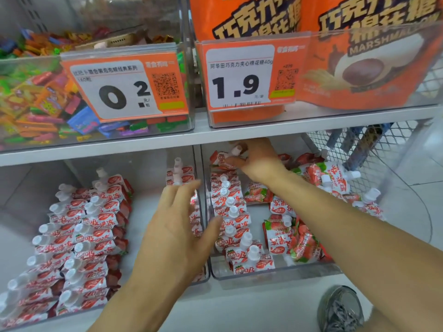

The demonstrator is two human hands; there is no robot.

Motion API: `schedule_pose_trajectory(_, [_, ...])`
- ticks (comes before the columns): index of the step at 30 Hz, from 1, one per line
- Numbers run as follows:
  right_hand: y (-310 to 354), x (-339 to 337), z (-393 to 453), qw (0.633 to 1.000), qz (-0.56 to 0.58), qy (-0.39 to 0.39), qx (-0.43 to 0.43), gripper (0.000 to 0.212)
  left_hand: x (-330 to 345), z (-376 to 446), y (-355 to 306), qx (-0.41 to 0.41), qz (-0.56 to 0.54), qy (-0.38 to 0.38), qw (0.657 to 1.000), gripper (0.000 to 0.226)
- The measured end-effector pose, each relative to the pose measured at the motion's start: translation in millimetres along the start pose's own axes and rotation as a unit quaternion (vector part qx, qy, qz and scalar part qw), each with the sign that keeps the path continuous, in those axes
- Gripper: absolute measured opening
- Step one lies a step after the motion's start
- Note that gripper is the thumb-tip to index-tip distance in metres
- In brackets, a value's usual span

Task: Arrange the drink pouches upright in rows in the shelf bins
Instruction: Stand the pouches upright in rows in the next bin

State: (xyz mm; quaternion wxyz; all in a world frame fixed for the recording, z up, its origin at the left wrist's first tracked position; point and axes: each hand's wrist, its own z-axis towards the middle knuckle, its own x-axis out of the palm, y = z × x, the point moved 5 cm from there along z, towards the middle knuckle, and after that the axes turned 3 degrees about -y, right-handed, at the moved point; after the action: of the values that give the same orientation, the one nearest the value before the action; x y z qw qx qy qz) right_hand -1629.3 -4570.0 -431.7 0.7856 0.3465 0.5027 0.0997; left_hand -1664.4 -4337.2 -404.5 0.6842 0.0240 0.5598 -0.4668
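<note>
Red-and-white strawberry drink pouches with white caps fill two clear bins on the lower shelf. The left bin (pixel 143 168) holds two upright rows (pixel 79 236) and a third row behind my left hand (pixel 177 226), which hovers open, fingers spread, over the bins' divider. In the right bin (pixel 275 274) one upright row (pixel 232 212) runs along its left wall; loose pouches (pixel 299 240) lie jumbled to the right. My right hand (pixel 259 159) reaches to the back of the right bin, fingers shut on a pouch (pixel 224 158) at the row's far end.
The upper shelf (pixel 239 133) hangs low over the bins, carrying a bin of mixed candy (pixel 36 97) and orange marshmallow bags (pixel 359 68) with price tags. A wire mesh panel (pixel 359 144) stands at right. My shoe (pixel 340 307) is on the floor below.
</note>
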Motion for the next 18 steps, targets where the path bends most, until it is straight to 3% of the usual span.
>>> schedule_pose_trajectory(3, [-9, 5, 4, 1.0, -0.018, 0.022, 0.01, 0.018, -10, 17, -17, 0.076, 0.019, -0.027, 0.997, 0.036])
schedule_pose_trajectory(6, [-13, 8, 7, 0.999, -0.034, 0.04, 0.014, 0.016, 2, 52, -29, 0.12, 0.038, 0.046, 0.991, 0.019])
schedule_pose_trajectory(9, [-19, 8, 7, 0.999, -0.018, 0.041, 0.01, 0.009, 33, 93, -33, 0.117, 0.075, 0.149, 0.979, 0.02])
schedule_pose_trajectory(13, [-31, 4, 9, 0.999, 0.029, 0.02, 0.033, 0.012, 77, 131, -23, 0.132, 0.205, 0.253, 0.936, 0.026])
schedule_pose_trajectory(18, [-39, 1, 8, 0.997, 0.058, 0.017, 0.042, 0.016, 97, 140, -19, 0.154, 0.24, 0.327, 0.901, 0.031])
